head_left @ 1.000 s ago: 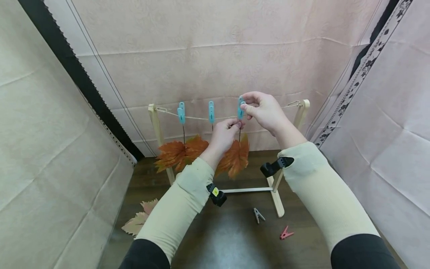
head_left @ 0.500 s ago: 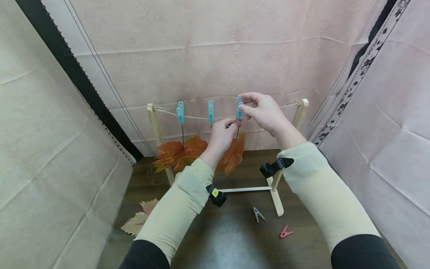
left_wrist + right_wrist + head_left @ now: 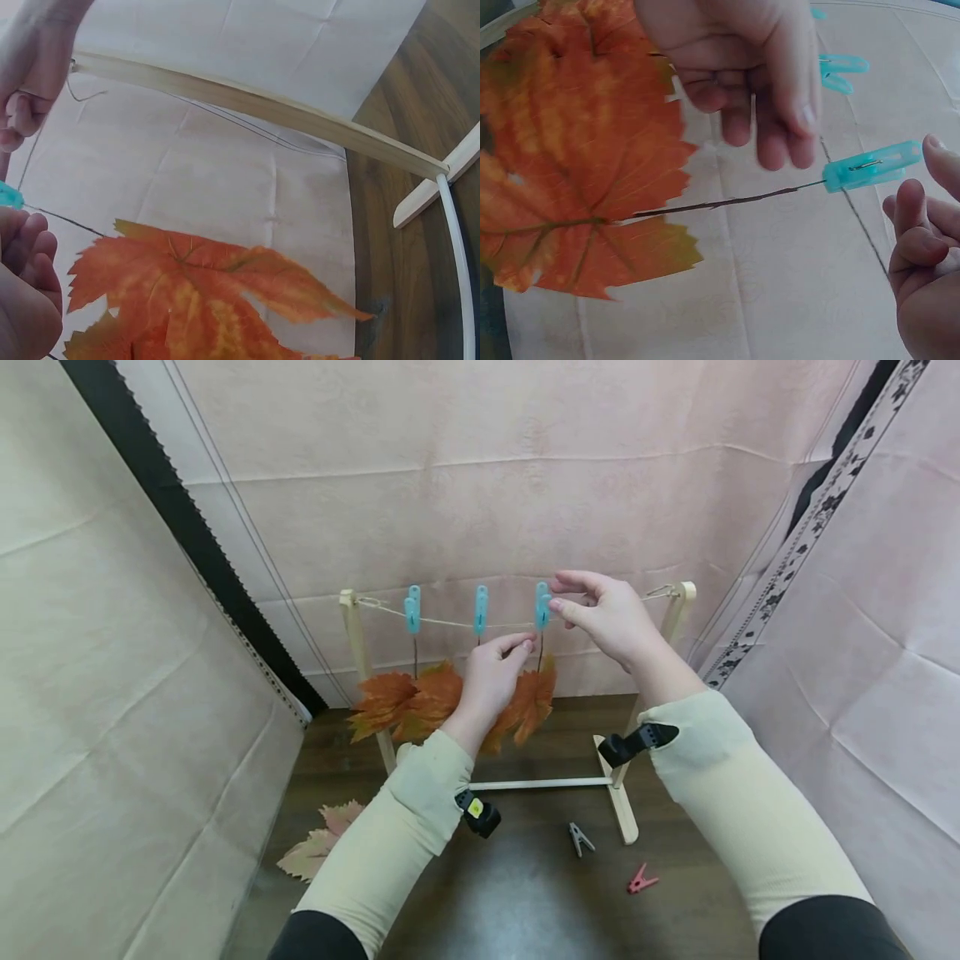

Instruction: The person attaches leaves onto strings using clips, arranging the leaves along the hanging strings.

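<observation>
On the string of a wooden frame, a blue clothespin grips the thin brown stem of an orange maple leaf. My right hand is beside this clothespin, thumb and fingers parted, the tips right at its handles. In the right wrist view the clothespin sits across the string with the stem in its mouth. Left of it, my left hand has its fingertips near the stem, nothing held between them. Two more blue clothespins hang leaves further left, partly hidden by my left hand.
Wooden posts carry the string, joined below by a white rod. A grey clothespin and a red clothespin lie on the dark wooden table. A pale leaf lies at left, partly under my left sleeve.
My right fingers have let go of the blue clothespin and spread apart. The left fingers have come off the stem, and that hand sits slightly lower and left. The clothespin stays on the string.
</observation>
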Motion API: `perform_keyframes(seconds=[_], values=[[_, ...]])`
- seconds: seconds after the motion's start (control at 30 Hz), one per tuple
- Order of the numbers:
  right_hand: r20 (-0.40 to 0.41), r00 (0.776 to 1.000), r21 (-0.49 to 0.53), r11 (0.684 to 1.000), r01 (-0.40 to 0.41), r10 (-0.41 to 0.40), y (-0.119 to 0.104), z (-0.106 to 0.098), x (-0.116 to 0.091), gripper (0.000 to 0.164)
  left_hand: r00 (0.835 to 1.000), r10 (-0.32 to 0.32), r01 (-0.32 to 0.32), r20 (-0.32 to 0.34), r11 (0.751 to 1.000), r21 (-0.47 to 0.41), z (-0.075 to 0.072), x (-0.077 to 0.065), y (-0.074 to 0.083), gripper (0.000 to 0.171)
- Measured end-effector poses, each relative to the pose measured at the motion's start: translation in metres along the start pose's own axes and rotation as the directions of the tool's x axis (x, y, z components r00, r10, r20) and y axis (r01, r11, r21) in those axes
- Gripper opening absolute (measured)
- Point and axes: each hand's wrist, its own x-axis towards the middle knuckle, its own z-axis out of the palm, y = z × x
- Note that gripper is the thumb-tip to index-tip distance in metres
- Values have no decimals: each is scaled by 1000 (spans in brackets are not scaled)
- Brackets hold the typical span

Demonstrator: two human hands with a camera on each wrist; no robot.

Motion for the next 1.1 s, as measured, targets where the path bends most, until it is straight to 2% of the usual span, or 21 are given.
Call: perform_keyframes(seconds=[0.27,0.43,0.73,0.97,1.1], values=[[-72,997,5,1000,22,-22,9,1,-11,50,997,81,-81,0,996,-26,-1,-9,6,26],[-117,992,10,999,39,-37,13,4,-18,47,994,110,-109,5,993,-42,-3,-13,9,24],[-157,987,62,997,48,-38,23,11,-30,42,995,89,-85,34,992,-96,-7,-22,10,27],[-214,975,144,985,98,-66,35,17,-39,41,996,76,-71,50,993,-93,-9,-28,7,29],[-226,971,136,985,110,-77,45,22,-46,39,996,64,-59,60,994,-95,-11,-34,3,29]])
